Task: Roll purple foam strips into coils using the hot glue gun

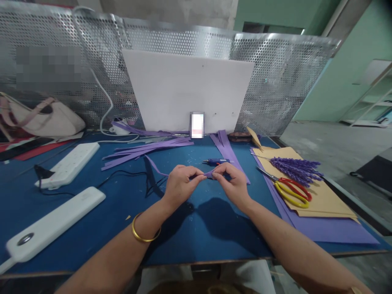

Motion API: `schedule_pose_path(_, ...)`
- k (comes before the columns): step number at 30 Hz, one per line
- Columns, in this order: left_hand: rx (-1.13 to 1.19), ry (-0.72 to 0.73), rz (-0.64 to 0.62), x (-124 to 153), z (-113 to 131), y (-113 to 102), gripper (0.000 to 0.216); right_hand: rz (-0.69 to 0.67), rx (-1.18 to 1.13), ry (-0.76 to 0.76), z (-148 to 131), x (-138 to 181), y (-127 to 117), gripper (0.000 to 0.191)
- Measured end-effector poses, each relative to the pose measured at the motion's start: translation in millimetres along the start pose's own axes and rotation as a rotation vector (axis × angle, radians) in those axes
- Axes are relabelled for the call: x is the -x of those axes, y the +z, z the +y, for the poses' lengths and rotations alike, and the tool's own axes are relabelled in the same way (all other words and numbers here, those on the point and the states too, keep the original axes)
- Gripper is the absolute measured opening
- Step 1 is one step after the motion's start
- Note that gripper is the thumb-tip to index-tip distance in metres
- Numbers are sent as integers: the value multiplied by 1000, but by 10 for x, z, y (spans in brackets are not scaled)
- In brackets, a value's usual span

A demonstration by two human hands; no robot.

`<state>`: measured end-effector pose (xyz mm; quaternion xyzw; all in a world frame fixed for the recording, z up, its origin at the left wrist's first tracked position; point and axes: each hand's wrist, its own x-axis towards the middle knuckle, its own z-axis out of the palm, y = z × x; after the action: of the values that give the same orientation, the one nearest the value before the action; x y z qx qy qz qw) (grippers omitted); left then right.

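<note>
Both hands pinch one narrow purple strip (157, 166) above the middle of the blue table. My left hand (183, 181) has thumb and forefinger closed on it, and the strip's free length trails out to the left behind that hand. A short way to the right, my right hand (232, 183) grips the end between thumb and fingertips. The fingertips of the two hands nearly meet and partly hide the strip. Just behind the right hand lies a blue glue gun (217, 162). More cut purple strips (147, 152) lie in a loose bunch at the back left.
Red-and-yellow-handled scissors (292, 192) and a purple lavender-like bunch (295, 168) rest on tan sheets (324, 202) at right. A phone (197, 125) leans on a white board (190, 90). White power strips (72, 165) and cables occupy the left. Wider purple strips (231, 157) lie behind.
</note>
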<state>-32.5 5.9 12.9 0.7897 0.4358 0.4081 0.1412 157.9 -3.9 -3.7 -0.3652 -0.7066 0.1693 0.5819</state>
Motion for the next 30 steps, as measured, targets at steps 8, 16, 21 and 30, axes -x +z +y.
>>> schedule_pose_path(8,-30,-67,37,-16,-20,-17,9,46,29,73,10,-36,-39,14)
schedule_pose_path(16,-58,-84,80,-35,-78,-17,7,82,10,127,38,-56,-50,12)
schedule_pose_path(21,-69,-135,87,-45,-113,-13,6,110,3,168,70,-70,-60,12)
schedule_pose_path(30,-101,-181,50,-74,-103,-46,8,125,2,220,101,-77,-49,11)
